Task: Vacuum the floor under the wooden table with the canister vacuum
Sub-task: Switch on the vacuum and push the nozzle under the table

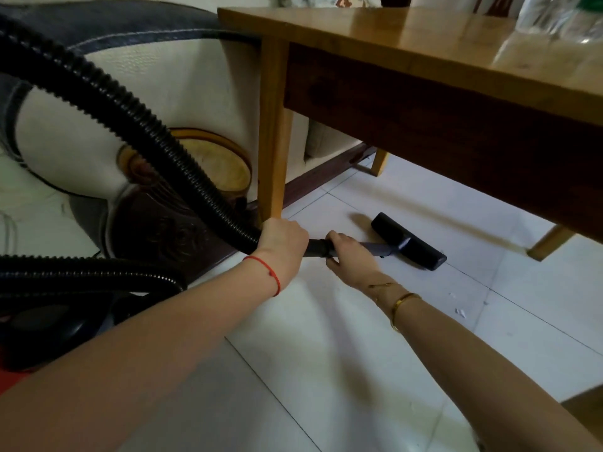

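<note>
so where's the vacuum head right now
In the head view it lies flat on the floor tiles right of centre, under the table's near edge, just beyond the right hand.

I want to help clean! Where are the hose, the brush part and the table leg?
hose (137,115), head view, ribbed middle.
floor brush (408,241), head view, top of the head.
table leg (274,132), head view, mid-length.

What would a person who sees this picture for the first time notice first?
The eye falls first on the thick black ribbed hose, which curves from the upper left down to the centre. There the left hand and right hand grip the wand. Its black floor head lies on the white tiled floor under the edge of the wooden table.
</note>
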`<state>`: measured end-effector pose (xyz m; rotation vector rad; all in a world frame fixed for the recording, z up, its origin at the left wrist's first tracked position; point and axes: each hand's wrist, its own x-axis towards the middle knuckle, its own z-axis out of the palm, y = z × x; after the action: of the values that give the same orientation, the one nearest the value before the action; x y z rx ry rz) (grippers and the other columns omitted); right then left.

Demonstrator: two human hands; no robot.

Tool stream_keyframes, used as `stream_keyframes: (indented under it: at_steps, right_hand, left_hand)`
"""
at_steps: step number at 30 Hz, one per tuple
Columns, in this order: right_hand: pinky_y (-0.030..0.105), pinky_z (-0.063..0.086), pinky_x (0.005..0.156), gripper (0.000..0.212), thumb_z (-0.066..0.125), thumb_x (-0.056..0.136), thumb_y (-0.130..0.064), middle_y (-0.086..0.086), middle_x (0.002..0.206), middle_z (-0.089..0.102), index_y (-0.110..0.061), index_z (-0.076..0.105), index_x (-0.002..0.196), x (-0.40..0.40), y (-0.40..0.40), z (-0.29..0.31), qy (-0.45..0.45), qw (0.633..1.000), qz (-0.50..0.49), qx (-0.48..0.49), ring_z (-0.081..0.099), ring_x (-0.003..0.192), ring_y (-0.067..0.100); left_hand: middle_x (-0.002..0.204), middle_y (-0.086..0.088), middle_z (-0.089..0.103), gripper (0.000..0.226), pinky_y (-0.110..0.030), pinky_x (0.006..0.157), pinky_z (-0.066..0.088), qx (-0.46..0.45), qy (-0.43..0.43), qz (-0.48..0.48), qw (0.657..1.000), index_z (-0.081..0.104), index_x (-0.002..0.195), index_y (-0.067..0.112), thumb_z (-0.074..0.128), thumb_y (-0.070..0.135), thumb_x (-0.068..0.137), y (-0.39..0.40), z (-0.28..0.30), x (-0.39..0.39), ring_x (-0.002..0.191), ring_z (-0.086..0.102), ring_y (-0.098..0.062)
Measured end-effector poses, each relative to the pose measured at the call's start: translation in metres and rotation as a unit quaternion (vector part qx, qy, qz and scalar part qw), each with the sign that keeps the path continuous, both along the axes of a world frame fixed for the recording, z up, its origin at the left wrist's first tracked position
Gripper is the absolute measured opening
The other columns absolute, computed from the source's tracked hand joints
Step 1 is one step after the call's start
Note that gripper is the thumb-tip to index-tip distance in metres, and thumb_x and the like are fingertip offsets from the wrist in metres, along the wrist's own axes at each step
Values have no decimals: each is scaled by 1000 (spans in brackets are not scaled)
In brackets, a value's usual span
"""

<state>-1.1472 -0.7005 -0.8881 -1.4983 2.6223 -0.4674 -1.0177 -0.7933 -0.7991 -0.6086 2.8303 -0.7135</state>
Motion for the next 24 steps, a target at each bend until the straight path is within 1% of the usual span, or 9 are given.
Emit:
stream_keyframes:
  at_steps: [2, 4, 7, 9, 12, 16, 18, 20, 24]
  right_hand:
    - [37, 48, 72, 18, 56, 87, -18, 8, 100, 58, -14, 47, 103, -3, 2, 0, 8, 1000, -4, 6, 53, 89, 24]
    - [38, 50, 70, 20, 55, 87, -19, 7, 100, 57, -13, 47, 104, -6, 3, 2, 16, 1000, -13, 3, 52, 88, 23]
    - [33, 43, 64, 20, 56, 86, -21, 5, 97, 56, -14, 48, 103, -5, 1, 3, 24, 999, -15, -20, 51, 84, 22]
    - [32, 42, 64, 19, 57, 84, -22, 6, 93, 57, -14, 49, 99, 1, -1, 4, 31, 999, -9, -37, 52, 81, 23]
    - [33, 44, 66, 20, 60, 81, -22, 5, 89, 57, -16, 50, 98, 15, -5, 9, 9, 996, 7, -89, 52, 80, 21]
    - [25, 42, 72, 18, 64, 81, -20, -2, 86, 60, -18, 54, 96, 52, -17, 22, -25, 979, 89, -179, 52, 77, 13]
    - [24, 38, 72, 17, 66, 80, -19, -7, 84, 56, -18, 54, 94, 67, -27, 20, -37, 973, 99, -206, 49, 76, 10]
    - [23, 33, 72, 17, 67, 80, -19, -7, 83, 54, -17, 54, 92, 72, -34, 12, -39, 972, 92, -211, 45, 75, 9]
    - [27, 31, 68, 18, 66, 80, -18, -3, 78, 52, -17, 48, 83, 61, -30, -4, -24, 978, 73, -192, 43, 71, 13]
  left_hand:
    - [103, 1, 62, 21, -26, 65, 39, -8, -18, -5, 1000, 57, 114, 18, 55, 23, 94, 3, 9, 2, 93, 62, -17]
    - [104, 1, 61, 21, -28, 66, 40, -41, -36, -3, 998, 57, 114, 16, 54, 21, 94, 3, 21, 6, 94, 62, -17]
    - [110, 3, 60, 21, -30, 70, 40, -62, -72, -9, 995, 57, 117, 16, 48, 18, 97, 2, 37, 13, 102, 59, -18]
    - [111, 2, 60, 21, -30, 70, 41, -70, -80, -17, 994, 58, 116, 15, 46, 17, 98, 2, 45, 19, 102, 60, -19]
    - [105, 3, 61, 19, -29, 64, 38, -66, -61, -27, 996, 58, 112, 15, 47, 17, 97, 1, 50, 30, 97, 62, -19]
    - [104, 2, 62, 18, -28, 63, 37, -47, -48, -39, 997, 55, 111, 13, 47, 20, 96, 1, 40, 40, 93, 64, -17]
    - [105, 2, 62, 19, -28, 63, 37, -38, -31, -39, 998, 53, 112, 12, 46, 21, 97, -2, 30, 44, 93, 65, -17]
    - [106, 1, 62, 20, -28, 64, 37, -20, -8, -34, 999, 51, 114, 12, 47, 23, 97, -7, 18, 45, 94, 65, -17]
    - [103, -1, 65, 24, -28, 67, 43, 8, 41, -35, 999, 49, 114, 12, 48, 27, 96, -12, -11, 37, 91, 66, -18]
